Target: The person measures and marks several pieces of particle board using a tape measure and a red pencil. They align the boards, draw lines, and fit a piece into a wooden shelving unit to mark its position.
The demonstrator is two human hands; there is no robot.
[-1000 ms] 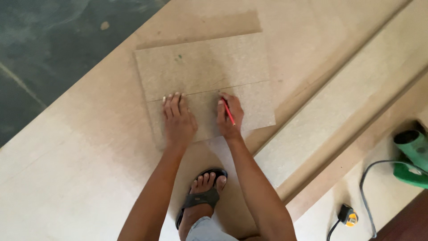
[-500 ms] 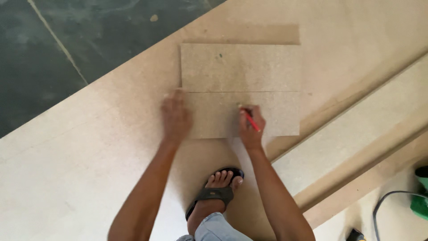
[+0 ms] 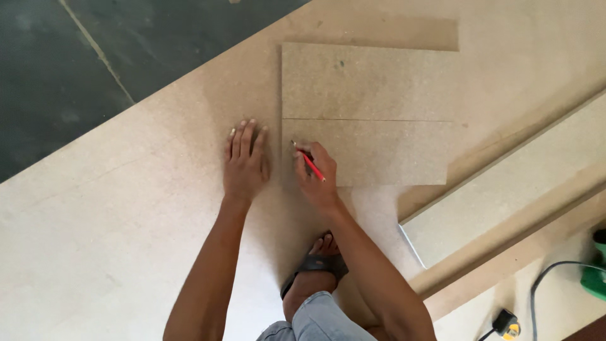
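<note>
A rectangular brown particle board piece (image 3: 372,95) lies on a large pale sheet (image 3: 113,240), with a thin line drawn across its middle. My right hand (image 3: 315,177) rests on the piece's near left corner and grips a red pencil (image 3: 309,163), its tip pointing up-left near the piece's left edge. My left hand (image 3: 245,161) lies flat, fingers together, on the big sheet just left of the piece's edge. My sandalled foot (image 3: 315,268) stands on the sheet below the hands.
Long pale boards (image 3: 505,208) lie stacked at the right. A green power tool (image 3: 593,278) with a cable and a plug (image 3: 505,325) sit at the lower right. Dark tiled floor (image 3: 95,63) fills the upper left.
The view has shifted, so the board piece sits further right. Both hands have slid to the piece's left edge; my left hand has come off the piece onto the big sheet.
</note>
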